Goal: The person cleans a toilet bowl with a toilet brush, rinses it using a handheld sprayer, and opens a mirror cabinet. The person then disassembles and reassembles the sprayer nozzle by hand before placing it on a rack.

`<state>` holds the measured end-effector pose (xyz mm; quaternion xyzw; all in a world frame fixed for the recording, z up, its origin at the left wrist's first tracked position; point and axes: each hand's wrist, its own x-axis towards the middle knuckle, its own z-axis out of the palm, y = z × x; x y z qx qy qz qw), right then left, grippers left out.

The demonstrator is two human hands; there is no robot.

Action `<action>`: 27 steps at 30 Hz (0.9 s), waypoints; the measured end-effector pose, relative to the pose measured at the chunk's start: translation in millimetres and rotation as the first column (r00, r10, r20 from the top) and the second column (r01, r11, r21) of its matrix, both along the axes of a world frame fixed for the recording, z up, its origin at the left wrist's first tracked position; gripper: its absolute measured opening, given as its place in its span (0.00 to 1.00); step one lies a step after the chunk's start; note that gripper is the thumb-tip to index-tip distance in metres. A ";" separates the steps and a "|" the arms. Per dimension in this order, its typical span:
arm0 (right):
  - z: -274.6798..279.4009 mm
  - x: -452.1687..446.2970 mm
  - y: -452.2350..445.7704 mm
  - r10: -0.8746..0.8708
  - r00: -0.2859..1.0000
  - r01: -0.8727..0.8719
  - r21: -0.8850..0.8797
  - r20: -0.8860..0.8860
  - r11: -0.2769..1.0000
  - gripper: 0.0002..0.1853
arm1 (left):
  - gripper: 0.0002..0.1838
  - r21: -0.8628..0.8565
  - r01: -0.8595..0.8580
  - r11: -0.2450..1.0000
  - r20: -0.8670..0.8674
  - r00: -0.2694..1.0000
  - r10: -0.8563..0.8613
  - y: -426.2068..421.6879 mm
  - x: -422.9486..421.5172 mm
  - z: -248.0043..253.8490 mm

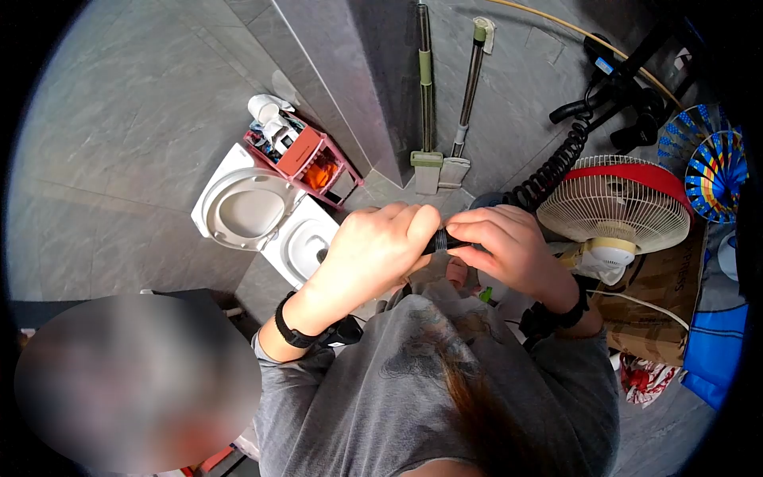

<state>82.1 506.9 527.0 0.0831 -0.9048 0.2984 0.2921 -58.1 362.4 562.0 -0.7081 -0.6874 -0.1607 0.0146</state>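
Note:
In front of my chest, my left hand (377, 242) is closed in a fist around one end of a dark, slim item (439, 241) with a grey ribbed band. My right hand (509, 245) has its fingers wrapped around the other end, close beside the left. Most of the item is hidden by my fingers, so its exact kind does not show. Black straps circle both wrists. Below the hands lie a small pink item (456, 272) and a bit of green (486, 295), partly covered by my arms and grey shirt.
A white toilet (253, 211) stands at the left beside a pink storage rack (306, 155). Two long-handled cleaning tools (427, 87) lean on the wall. At the right are a red-and-cream fan (616, 203), black handlebars (624, 99), a cardboard box (656, 294) and a blue bag (715, 342).

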 end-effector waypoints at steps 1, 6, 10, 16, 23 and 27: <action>-0.7 0.2 -0.5 -0.014 1.000 0.014 -0.007 -0.002 1.000 0.12 | 0.20 -0.008 -0.002 1.000 0.000 1.000 0.002 0.1 0.0 -0.2; -0.1 -1.5 1.0 -0.023 0.999 0.022 0.053 0.031 0.998 0.12 | 0.17 -0.030 -0.032 0.999 -0.105 0.994 0.028 2.0 0.6 -5.4; 1.0 -3.5 1.2 -0.014 0.998 0.011 0.037 0.061 0.999 0.14 | 0.17 -0.058 -0.002 0.998 -0.084 0.997 -0.003 3.4 -3.7 -5.6; -3.1 -10.0 2.9 0.005 0.999 -0.008 0.093 0.031 0.996 0.15 | 0.18 -0.114 0.029 0.993 0.146 0.989 -0.012 7.3 -13.4 -5.7; -10.6 -16.0 9.6 0.009 0.997 -0.016 0.097 0.074 0.995 0.15 | 0.16 -0.091 -0.018 0.996 0.188 0.982 0.035 8.1 -14.0 -12.6; -15.7 -18.4 9.2 0.048 0.991 -0.046 -0.020 0.126 0.999 0.15 | 0.15 -0.106 -0.017 0.994 0.233 0.971 0.042 11.6 -20.0 -16.3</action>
